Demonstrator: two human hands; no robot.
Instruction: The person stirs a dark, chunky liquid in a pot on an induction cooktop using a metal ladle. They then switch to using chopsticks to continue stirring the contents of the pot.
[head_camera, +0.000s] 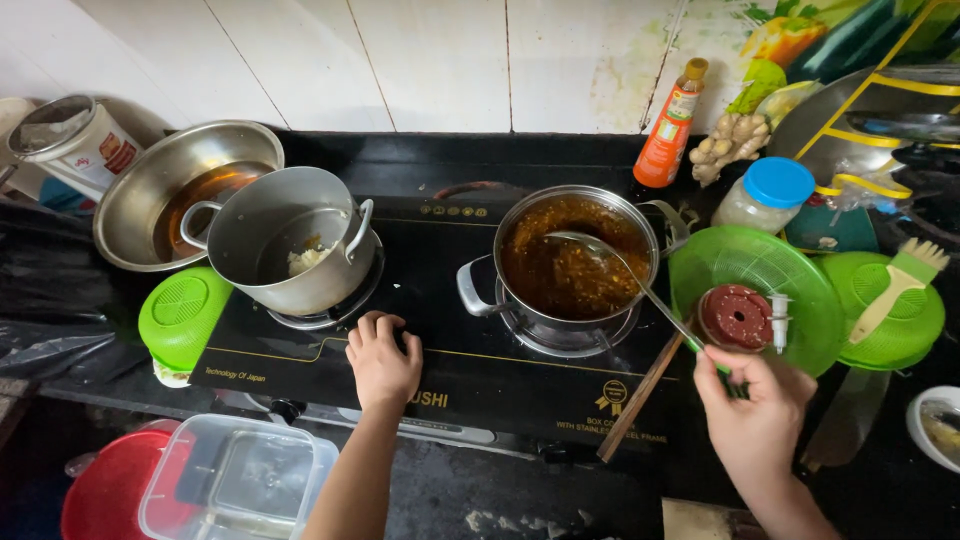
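My left hand (381, 362) rests knuckles-up on the black glass top of a two-burner stove (470, 375), fingers curled, holding nothing. My right hand (752, 410) grips the rim of a round green plastic lid (755, 285) with a red knob at its centre, held beside the right burner. On that burner stands a steel pot (560, 265) full of reddish-brown stew, with a metal ladle (640, 285) lying in it, handle towards my right hand. A tilted steel pot (285, 245) with a little white food sits on the left burner.
A wide steel basin (165, 190) with brown liquid stands at the back left, a green lid (183, 315) in front of it. An orange sauce bottle (672, 125), ginger root (728, 145), a blue-capped jar (768, 195), another green lid (885, 310) with a brush, and clear and red plastic boxes (240, 480) surround the stove.
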